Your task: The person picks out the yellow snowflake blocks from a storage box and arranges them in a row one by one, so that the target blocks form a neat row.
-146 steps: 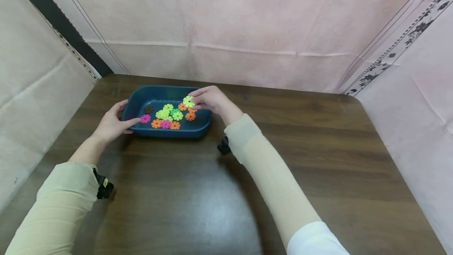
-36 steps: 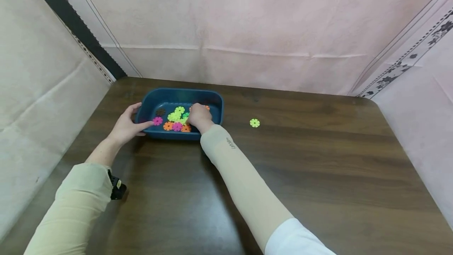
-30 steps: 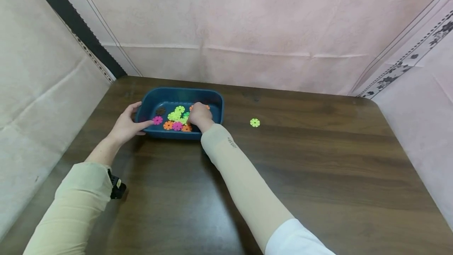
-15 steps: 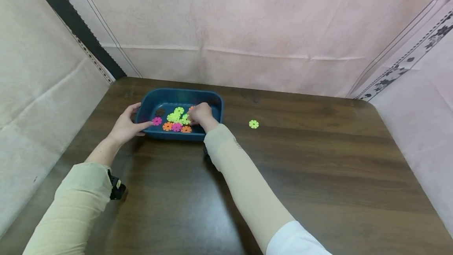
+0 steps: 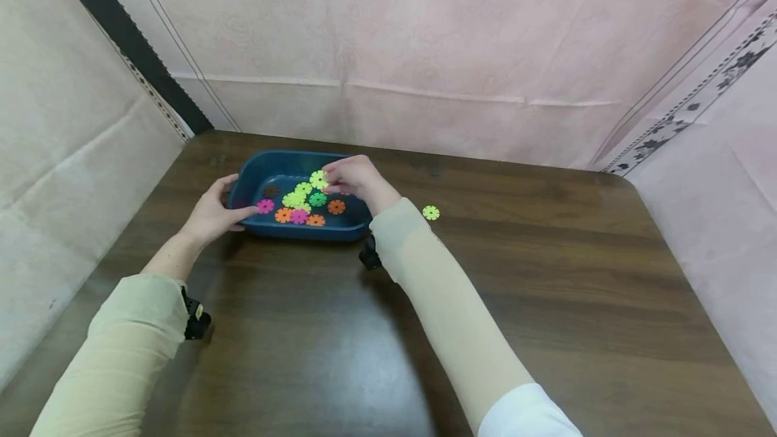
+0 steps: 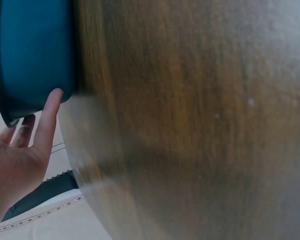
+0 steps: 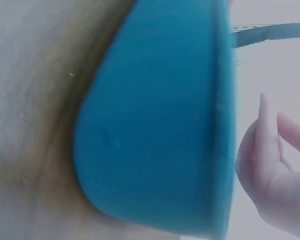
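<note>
A blue tray (image 5: 291,229) holds several flower-shaped interlocking discs in yellow-green, orange, magenta, green and dark brown. At its left end my left hand (image 5: 212,213) grips the rim, thumb on top beside a magenta disc (image 5: 265,206). In the left wrist view, fingers (image 6: 47,120) of that hand press against the tray's outer wall (image 6: 35,50). My right hand (image 5: 361,181) pinches a yellow-green disc (image 5: 318,179) above the tray's right half. The right wrist view shows this hand (image 7: 275,170) past the tray wall (image 7: 150,125); the disc is hidden there.
One yellow-green disc (image 5: 431,212) lies on the brown wooden table (image 5: 546,275), right of the tray and close to my right sleeve. Pale cloth (image 5: 425,32) hangs behind the table and along both sides.
A yellow-green disc has gone from the right hand to the table. That hand then reached into the tray and rose with another yellow-green disc. The left hand kept its grip.
</note>
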The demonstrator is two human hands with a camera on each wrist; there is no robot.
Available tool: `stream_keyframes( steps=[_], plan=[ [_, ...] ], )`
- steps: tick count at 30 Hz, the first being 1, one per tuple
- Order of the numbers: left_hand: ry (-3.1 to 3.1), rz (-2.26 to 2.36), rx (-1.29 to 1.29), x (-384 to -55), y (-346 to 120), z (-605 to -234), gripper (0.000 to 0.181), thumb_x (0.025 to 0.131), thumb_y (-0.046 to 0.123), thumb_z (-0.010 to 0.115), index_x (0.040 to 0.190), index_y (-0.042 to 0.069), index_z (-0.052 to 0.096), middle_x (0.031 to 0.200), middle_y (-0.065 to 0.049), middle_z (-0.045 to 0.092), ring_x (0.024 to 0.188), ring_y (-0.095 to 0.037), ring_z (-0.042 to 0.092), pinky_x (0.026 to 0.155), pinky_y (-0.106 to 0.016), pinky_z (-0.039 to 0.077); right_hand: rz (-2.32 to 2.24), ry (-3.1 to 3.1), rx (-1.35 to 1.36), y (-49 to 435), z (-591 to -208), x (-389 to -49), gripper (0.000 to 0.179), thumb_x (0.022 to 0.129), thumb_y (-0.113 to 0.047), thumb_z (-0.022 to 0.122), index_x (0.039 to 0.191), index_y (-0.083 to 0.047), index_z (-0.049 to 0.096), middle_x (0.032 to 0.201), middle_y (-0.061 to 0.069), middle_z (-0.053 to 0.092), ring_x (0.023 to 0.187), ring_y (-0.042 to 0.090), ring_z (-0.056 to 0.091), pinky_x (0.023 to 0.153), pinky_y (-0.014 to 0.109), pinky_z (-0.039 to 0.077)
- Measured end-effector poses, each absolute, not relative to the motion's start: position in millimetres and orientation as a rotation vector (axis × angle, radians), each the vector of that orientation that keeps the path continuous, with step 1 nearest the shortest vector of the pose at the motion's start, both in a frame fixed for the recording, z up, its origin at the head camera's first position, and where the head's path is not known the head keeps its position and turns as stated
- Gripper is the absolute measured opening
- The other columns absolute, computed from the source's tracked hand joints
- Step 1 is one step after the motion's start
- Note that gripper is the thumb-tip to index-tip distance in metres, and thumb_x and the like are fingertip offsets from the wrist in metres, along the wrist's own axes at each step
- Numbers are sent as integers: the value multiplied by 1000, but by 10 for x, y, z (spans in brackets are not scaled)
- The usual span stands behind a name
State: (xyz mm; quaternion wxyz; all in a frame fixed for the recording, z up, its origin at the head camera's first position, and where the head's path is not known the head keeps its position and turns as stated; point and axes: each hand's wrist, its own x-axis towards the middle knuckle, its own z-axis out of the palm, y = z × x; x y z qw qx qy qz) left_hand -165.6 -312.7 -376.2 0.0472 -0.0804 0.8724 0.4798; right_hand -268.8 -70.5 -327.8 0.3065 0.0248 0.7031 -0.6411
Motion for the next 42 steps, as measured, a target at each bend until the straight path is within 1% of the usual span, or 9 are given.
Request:
stream_keyframes(
  steps=[9,13,16,22,24,27,30,32,42],
  plan=[
    [2662,1446,-237,-1674,-3134,-3770,88,89,28,62,150,7,3,150,-29,17,123,-48,41,82,-44,52,-1758,1810,24,-419,-3057,-2739,32,88,-1,61,120,3,60,123,18,58,89,19,62,91,31,54],
    [2661,1444,-229,-1661,-3131,-3764,87,90,28,62,150,7,2,150,-29,16,122,-48,42,83,-44,52,-1769,1799,51,-214,-2982,-2788,33,88,1,59,122,2,59,124,17,57,90,18,60,93,31,53],
    [2660,1445,-227,-1654,-3130,-3759,88,90,29,62,150,7,2,150,-29,16,122,-48,42,83,-44,51,-1778,1804,44,-42,-2955,-2821,35,89,3,57,124,3,57,119,15,58,86,17,59,91,30,54],
    [2658,1452,-225,-1654,-3124,-3753,89,89,30,63,150,7,3,149,-29,17,122,-49,42,83,-44,51,-1804,1814,-39,310,-2942,-2869,41,90,8,51,130,11,46,101,9,53,75,12,58,70,21,57],
    [2659,1452,-228,-1655,-3124,-3754,89,89,30,63,150,7,3,149,-30,17,122,-49,42,83,-44,51,-1811,1807,-60,421,-2944,-2884,43,90,9,49,132,13,42,97,8,52,72,11,58,67,19,57],
    [2660,1453,-232,-1656,-3126,-3756,89,89,31,63,150,7,3,149,-30,17,121,-49,42,83,-45,51,-1810,1803,-62,578,-2952,-2904,45,91,10,47,134,14,38,94,7,51,71,10,57,70,20,57],
    [2662,1454,-231,-1654,-3131,-3754,89,89,31,63,150,7,3,148,-30,17,121,-49,42,84,-46,50,-1813,1813,-35,718,-2973,-2922,45,91,10,47,135,13,37,94,6,51,72,10,56,77,21,57],
    [2660,1457,-228,-1653,-3132,-3753,89,89,30,62,150,7,2,148,-31,17,122,-49,42,84,-46,50,-1817,1822,-13,811,-3000,-2934,45,91,10,48,135,12,38,94,5,51,73,10,56,78,21,56],
    [2661,1446,-222,-1650,-3120,-3736,88,90,30,62,150,6,2,148,-31,17,122,-50,41,83,-44,50,-1775,1848,96,1230,-3277,-3010,32,91,8,48,123,10,47,80,2,61,70,10,62,69,21,58]
  ],
)
